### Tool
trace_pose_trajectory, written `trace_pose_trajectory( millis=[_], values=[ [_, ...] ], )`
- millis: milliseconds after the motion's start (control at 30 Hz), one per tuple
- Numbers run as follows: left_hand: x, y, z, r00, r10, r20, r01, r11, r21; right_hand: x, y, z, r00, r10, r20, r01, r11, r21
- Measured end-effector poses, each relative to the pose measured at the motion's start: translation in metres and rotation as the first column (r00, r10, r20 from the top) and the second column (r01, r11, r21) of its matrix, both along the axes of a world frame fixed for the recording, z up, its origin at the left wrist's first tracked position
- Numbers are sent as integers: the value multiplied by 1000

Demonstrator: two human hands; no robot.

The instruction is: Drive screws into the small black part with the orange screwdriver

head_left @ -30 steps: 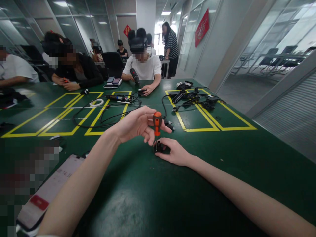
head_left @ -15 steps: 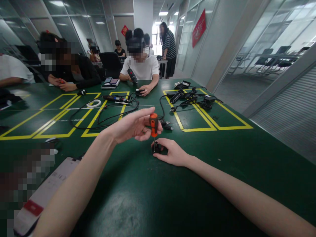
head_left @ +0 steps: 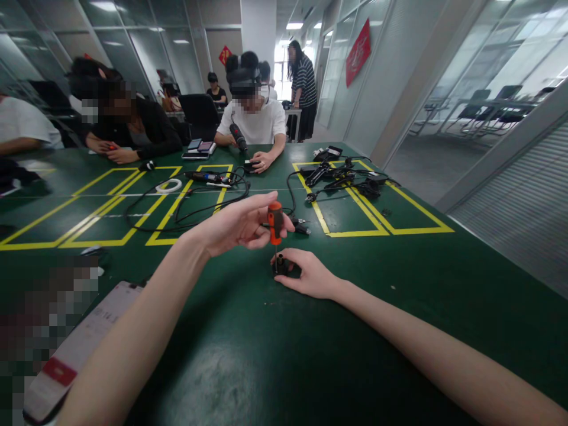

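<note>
My left hand [head_left: 248,228] holds an upright screwdriver [head_left: 276,222] with an orange and dark handle, fingers closed around it. Its thin shaft points straight down to a small black part [head_left: 279,266] on the table. That part has a short dark post sticking up, and its exact kind cannot be made out. My right hand [head_left: 306,272] grips it from the right, thumb on the near side and fingers on the far side. The right fingers cover some of the part.
Beyond my hands lie plugs [head_left: 302,226], a long black cable [head_left: 133,220], a white ring [head_left: 168,186] and tangled black cords [head_left: 341,174] on the green table [head_left: 355,331]. A phone [head_left: 84,343] lies at the left. Across the table a co-worker [head_left: 252,118] holds a power drill [head_left: 238,137].
The screwdriver's handle has shifted very slightly left and the left fingers have moved a little on it. My right hand stays on the black part.
</note>
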State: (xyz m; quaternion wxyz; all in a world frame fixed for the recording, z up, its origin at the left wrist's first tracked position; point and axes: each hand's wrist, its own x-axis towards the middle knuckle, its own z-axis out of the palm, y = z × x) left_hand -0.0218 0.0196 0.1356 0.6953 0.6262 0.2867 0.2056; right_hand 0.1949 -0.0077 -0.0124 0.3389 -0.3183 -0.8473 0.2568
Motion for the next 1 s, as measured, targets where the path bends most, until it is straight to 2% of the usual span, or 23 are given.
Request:
trace_pose_trajectory(
  millis=[200, 467, 567, 767, 1000],
  values=[
    [1, 1, 0, 999, -34, -15, 34, 999, -36, 0, 0, -1, 1000, -15, 21, 15, 1000, -15],
    [1, -4, 1, 998, 58, -40, -54, 995, 80, 0, 0, 0, 1000, -18, 7, 18, 1000, -20],
    [-1, -3, 1, 995, 79, -62, -74, 995, 67, -1, 0, 1, 1000, -9, 6, 9, 1000, -9],
    [-2, 1, 3, 999, -42, 1, 42, 998, -54, -1, 0, 0, 1000, -16, 0, 16, 1000, 1],
    [1, 1, 1, 1000, -22, 22, 22, 1000, -6, 0, 0, -2, 999, -28, 20, 28, 1000, 1]
  ],
)
